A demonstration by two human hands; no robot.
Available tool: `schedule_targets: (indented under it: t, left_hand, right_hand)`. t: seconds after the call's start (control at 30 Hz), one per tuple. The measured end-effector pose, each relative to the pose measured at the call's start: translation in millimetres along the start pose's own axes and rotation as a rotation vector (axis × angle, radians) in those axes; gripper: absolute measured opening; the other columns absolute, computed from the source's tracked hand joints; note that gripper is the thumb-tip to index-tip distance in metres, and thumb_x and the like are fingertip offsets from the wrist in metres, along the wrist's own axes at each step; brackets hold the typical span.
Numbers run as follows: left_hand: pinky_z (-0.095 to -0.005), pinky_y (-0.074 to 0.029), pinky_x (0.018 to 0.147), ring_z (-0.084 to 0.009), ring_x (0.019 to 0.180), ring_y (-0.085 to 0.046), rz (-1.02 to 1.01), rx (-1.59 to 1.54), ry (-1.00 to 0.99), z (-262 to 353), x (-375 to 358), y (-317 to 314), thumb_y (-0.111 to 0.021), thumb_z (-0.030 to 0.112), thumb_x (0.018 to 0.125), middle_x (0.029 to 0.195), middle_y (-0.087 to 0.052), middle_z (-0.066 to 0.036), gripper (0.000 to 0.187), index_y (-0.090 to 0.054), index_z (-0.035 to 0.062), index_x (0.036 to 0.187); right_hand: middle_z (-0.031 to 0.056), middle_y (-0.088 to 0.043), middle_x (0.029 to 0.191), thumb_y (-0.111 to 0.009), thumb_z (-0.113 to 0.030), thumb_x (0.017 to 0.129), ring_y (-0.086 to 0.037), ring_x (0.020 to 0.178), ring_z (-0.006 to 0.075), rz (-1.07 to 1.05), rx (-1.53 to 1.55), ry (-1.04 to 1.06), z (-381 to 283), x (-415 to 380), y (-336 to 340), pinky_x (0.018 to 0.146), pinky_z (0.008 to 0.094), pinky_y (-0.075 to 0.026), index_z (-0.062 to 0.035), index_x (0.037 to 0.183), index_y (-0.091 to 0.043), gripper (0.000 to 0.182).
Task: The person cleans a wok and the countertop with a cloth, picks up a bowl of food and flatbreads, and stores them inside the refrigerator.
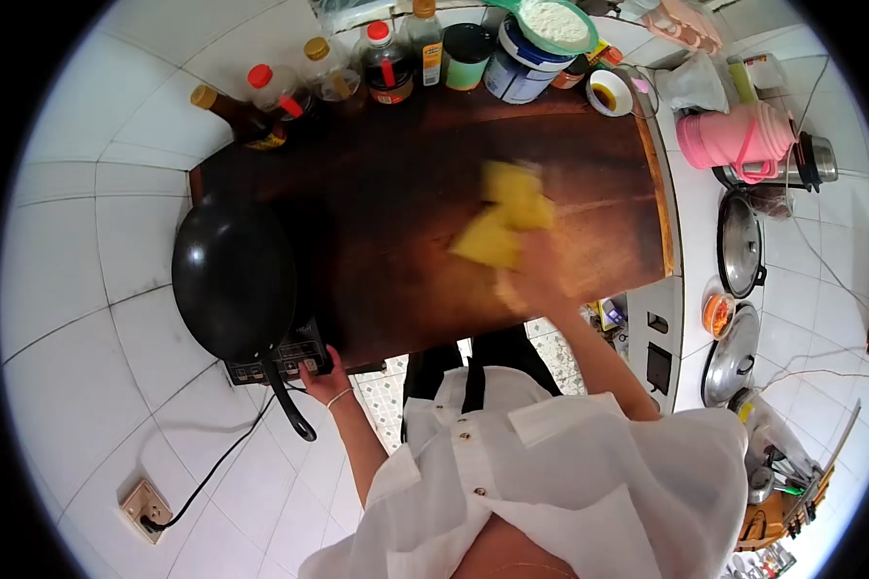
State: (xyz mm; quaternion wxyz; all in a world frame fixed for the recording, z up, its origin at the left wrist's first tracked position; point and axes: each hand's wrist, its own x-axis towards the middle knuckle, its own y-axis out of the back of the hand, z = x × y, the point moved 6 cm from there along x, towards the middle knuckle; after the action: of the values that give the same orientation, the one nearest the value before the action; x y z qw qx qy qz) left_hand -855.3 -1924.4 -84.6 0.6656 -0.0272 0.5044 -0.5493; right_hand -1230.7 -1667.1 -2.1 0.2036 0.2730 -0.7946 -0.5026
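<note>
A yellow cloth (500, 236) lies folded against the dark wooden tabletop (396, 212), smeared by motion. My right hand (531, 268) is on its near side and holds it, though the fingers are blurred. At the left, my left hand (324, 377) grips the front right corner of a black induction cooker (306, 347), with the thumb by its control panel. A black frying pan (232, 275) sits on the cooker and hides most of it. The pan's handle (292, 405) points toward me, just left of my left hand.
Along the back edge stand several sauce bottles (388, 68), a dark-lidded jar (467, 58), a blue-and-white tub (523, 68) under a green sieve of white powder (555, 24), and a small sauce bowl (608, 93). Right: a pink jug (734, 135) and pot lids (741, 241). A cord (212, 473) reaches the left socket.
</note>
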Motion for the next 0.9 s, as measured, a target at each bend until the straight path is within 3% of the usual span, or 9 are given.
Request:
schedule_targets:
  t: [0.03,0.13,0.27,0.4,0.57,0.67,0.77,0.83,0.9]
  left_hand:
    - [-0.0486,-0.045,0.090,-0.0271,0.113,-0.049,-0.011,0.005,-0.002,2,1,-1,-0.057,0.019,0.085,0.124,-0.052,-0.009,0.038,-0.049,0.0091,0.122]
    - [-0.0483,-0.045,0.089,-0.0265,0.112,-0.049,-0.053,0.039,-0.048,7,9,-8,-0.059,0.019,0.084,0.122,-0.054,-0.008,0.037,-0.051,0.0106,0.119]
    - [-0.0487,-0.046,0.088,-0.0266,0.111,-0.050,-0.040,0.035,-0.039,9,19,-12,-0.061,0.019,0.082,0.121,-0.054,-0.008,0.037,-0.053,0.0096,0.116]
    - [-0.0476,-0.047,0.088,-0.0273,0.112,-0.050,-0.021,0.037,-0.040,8,15,-14,-0.060,0.017,0.081,0.122,-0.054,-0.009,0.039,-0.052,0.0081,0.118]
    - [-0.0477,-0.046,0.089,-0.0278,0.112,-0.049,-0.039,0.061,-0.044,8,17,-12,-0.061,0.019,0.081,0.123,-0.053,-0.009,0.041,-0.051,0.0083,0.120]
    - [-0.0481,-0.045,0.091,-0.0283,0.113,-0.049,-0.044,0.085,-0.049,6,9,-16,-0.062,0.020,0.080,0.124,-0.053,-0.010,0.043,-0.051,0.0081,0.121]
    - [-0.0508,-0.046,0.090,-0.0310,0.113,-0.048,0.021,0.087,-0.032,-2,7,2,-0.062,0.023,0.078,0.125,-0.051,-0.012,0.048,-0.050,0.0079,0.122]
    - [-0.0476,-0.047,0.091,-0.0320,0.109,-0.051,-0.151,0.127,0.214,-20,1,7,-0.062,0.029,0.077,0.121,-0.053,-0.015,0.048,-0.053,0.0052,0.117]
    - [-0.0426,-0.048,0.087,-0.0298,0.097,-0.056,0.059,0.337,0.224,-37,-5,27,-0.063,0.039,0.079,0.113,-0.057,-0.014,0.043,-0.059,0.0044,0.104]
  right_hand:
    - [0.0176,-0.041,0.122,-0.067,-0.024,0.062,-0.036,0.116,0.0386,-0.107,0.024,0.019,-39,22,-16,0.095,0.0533,-0.029,-0.0095,0.115,-0.048,0.058]
    - [0.0152,-0.033,0.135,-0.065,-0.028,0.069,-0.026,0.128,0.0380,-0.133,0.132,0.478,-120,89,-79,0.101,0.0545,-0.021,-0.0215,0.118,-0.050,0.052]
    - [0.0101,-0.033,0.140,-0.060,-0.026,0.075,-0.024,0.132,0.0328,-0.223,-0.002,0.566,-103,169,-103,0.102,0.0551,-0.020,-0.0246,0.121,-0.050,0.048]
    - [0.0088,-0.035,0.138,-0.056,-0.026,0.078,-0.026,0.132,0.0284,-0.126,-0.146,0.258,-11,207,-78,0.103,0.0545,-0.020,-0.0272,0.126,-0.047,0.048]
    - [0.0083,-0.033,0.140,-0.055,-0.030,0.080,-0.028,0.131,0.0270,-0.070,-0.305,-0.097,124,157,-5,0.101,0.0530,-0.026,-0.0294,0.131,-0.041,0.053]
    - [0.0085,-0.030,0.142,-0.054,-0.034,0.080,-0.027,0.131,0.0279,-0.061,-0.335,-0.426,215,129,39,0.100,0.0583,-0.024,-0.0298,0.135,-0.037,0.057]
    - [0.0083,-0.026,0.145,-0.052,-0.041,0.080,-0.023,0.133,0.0294,-0.024,-0.282,-0.726,304,83,74,0.099,0.0642,-0.020,-0.0290,0.138,-0.033,0.062]
    - [0.0116,-0.018,0.149,-0.050,-0.043,0.081,-0.016,0.136,0.0357,-0.028,-0.225,-0.865,344,29,87,0.098,0.0678,-0.017,-0.0291,0.141,-0.027,0.065]
    - [0.0149,-0.023,0.145,-0.051,-0.038,0.081,-0.020,0.134,0.0364,0.081,-0.291,-0.945,358,-52,87,0.096,0.0688,-0.020,-0.0289,0.140,-0.029,0.063]
